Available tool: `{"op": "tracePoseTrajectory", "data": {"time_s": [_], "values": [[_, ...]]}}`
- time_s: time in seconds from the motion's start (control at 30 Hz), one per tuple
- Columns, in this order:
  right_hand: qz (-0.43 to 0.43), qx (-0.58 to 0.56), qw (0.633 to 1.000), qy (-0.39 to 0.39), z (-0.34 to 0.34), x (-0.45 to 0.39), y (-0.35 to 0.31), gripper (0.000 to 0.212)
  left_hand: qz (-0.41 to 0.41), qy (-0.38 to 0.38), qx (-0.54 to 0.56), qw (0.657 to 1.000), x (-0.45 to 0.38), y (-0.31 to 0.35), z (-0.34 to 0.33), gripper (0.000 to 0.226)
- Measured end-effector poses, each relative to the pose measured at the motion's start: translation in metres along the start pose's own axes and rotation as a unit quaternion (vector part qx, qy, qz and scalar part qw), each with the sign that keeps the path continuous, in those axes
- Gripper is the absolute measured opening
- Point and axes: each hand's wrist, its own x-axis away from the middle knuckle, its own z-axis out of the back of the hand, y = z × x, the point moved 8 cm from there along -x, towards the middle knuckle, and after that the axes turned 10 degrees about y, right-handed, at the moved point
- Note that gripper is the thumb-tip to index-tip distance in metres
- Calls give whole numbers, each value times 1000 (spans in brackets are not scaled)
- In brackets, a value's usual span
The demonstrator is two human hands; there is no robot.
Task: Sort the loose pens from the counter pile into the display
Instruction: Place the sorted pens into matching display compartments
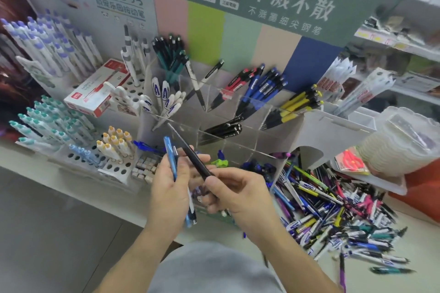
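A big pile of loose pens [333,216] lies on the counter at the right. In front of me stands the clear acrylic display [214,126], its compartments holding white, black, blue, red and yellow pens. My left hand [169,192] grips a small bunch of blue pens [172,162], upright, their lower ends sticking out below the palm. My right hand [238,195] pinches the lower end of a black pen [190,152]. That pen slants up and left, its tip near the display's front rim.
Left of the display, white racks [78,159] with round holes hold teal-capped, purple-capped and yellow-capped pens. A red and white box [95,93] lies on one rack. Stacked plastic containers [400,140] and pink scissors [350,159] sit at the right. Shelves run behind.
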Motion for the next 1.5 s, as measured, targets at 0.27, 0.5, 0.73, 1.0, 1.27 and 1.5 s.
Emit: {"op": "tracePoseTrajectory", "data": {"time_s": [0.27, 0.5, 0.73, 1.0, 1.27, 1.5], "values": [[253, 173, 925, 226, 82, -19, -81, 27, 135, -38, 122, 983, -2, -8, 0, 30], [361, 281, 866, 203, 61, -33, -131, 20, 55, -78, 42, 995, 1, 13, -15, 16], [344, 431, 826, 114, 15, -69, -102, 28, 47, -56, 13, 997, -3, 16, -13, 20], [268, 220, 937, 38, 5, -13, -47, 13, 64, -1, 81, 995, -15, 13, -10, 20], [197, 65, 971, 120, 26, -12, -42, 15, 8, -34, 46, 998, -26, 26, -31, 24], [515, 202, 805, 214, 20, -35, -173, 8, -47, -39, 6, 998, -62, 47, -24, 39]]}}
